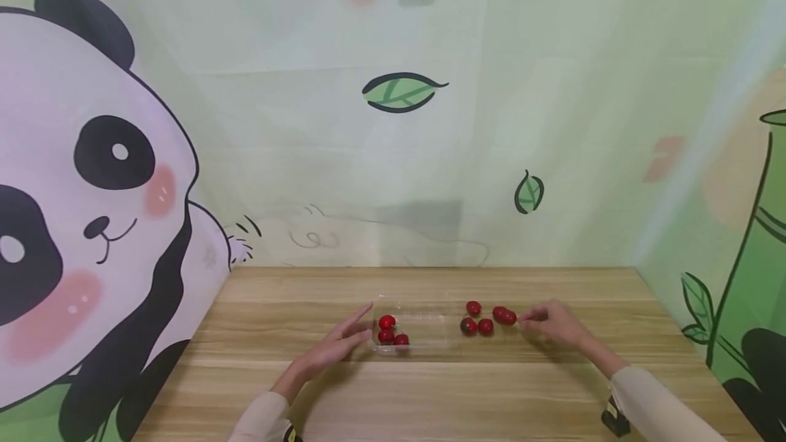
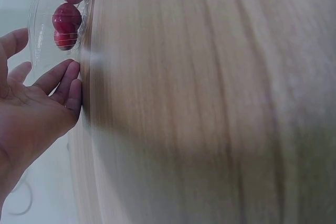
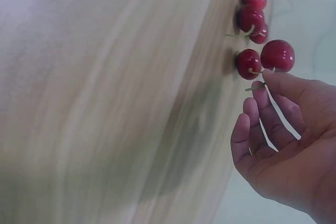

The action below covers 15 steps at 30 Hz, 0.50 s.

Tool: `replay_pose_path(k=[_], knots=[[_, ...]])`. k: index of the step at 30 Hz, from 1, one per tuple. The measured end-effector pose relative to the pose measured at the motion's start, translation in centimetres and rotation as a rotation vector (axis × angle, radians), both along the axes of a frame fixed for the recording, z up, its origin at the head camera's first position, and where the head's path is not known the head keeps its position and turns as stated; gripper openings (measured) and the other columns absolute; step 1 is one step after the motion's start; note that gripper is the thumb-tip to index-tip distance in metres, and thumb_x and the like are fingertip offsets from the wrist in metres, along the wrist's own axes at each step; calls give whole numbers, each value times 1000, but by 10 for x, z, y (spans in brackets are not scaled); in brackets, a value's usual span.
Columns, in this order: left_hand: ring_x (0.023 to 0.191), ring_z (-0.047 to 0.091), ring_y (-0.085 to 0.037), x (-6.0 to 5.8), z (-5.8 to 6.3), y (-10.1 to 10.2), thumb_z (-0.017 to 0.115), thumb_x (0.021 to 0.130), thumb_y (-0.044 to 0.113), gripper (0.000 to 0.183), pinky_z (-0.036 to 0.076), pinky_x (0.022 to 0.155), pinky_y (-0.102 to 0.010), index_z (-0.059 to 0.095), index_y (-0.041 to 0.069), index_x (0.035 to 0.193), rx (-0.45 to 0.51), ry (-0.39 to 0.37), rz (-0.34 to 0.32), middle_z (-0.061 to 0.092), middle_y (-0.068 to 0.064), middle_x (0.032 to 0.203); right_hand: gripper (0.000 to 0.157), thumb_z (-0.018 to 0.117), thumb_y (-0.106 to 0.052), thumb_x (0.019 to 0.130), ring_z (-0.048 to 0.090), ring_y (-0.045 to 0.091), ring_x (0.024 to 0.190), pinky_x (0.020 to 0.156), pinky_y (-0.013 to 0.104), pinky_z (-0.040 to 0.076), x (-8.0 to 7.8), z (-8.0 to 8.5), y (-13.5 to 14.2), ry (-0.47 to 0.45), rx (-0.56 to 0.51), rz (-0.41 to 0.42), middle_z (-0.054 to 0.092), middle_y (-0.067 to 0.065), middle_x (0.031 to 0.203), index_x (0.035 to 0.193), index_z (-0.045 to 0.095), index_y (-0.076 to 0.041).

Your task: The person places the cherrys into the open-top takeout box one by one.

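Thumb and index finger of my right hand (image 1: 552, 322) pinch the thin green stem of a red cherry (image 3: 277, 55), whose fruit hangs just beyond the fingertips. Another cherry (image 3: 248, 64) sits right beside it, and several more cherries (image 1: 485, 327) lie on the wood to the left. A clear plastic box (image 1: 430, 327) stands in the middle, with three cherries (image 1: 386, 336) at its left end. With fairly straight fingers, my left hand (image 1: 338, 346) rests at the left end of the box, thumb and fingers spread around that corner.
The wooden table (image 1: 430, 401) ends at the back against a pale green cloth (image 1: 295, 121) printed with a panda, leaves and bamboo. Loose cherries lie close to the box's right end.
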State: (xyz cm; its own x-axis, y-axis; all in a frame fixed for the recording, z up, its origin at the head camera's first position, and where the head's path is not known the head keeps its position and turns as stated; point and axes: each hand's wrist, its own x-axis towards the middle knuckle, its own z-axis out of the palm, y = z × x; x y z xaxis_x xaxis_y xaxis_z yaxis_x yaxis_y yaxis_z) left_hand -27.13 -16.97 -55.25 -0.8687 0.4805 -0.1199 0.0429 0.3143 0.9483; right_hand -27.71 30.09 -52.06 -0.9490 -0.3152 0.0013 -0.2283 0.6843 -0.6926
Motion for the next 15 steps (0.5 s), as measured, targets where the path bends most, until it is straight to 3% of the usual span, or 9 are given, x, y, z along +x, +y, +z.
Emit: replay_pose_path(k=[7,15], knots=[[151,29,-49,-1,0,-1,51,108,31,68,19,118,-75,17,23,165,0,-5,-8,34,-26,163,15,71,-11,92,72,26,89,81,38,61,-6,9,-7,79,35,18,78,17,97,99,76,2],[150,30,-49,-1,0,0,51,108,31,68,20,119,-73,16,22,165,9,-11,-17,34,-27,162,13,72,-8,91,72,23,90,82,36,61,-13,20,-20,57,15,26,78,15,99,101,76,0]])
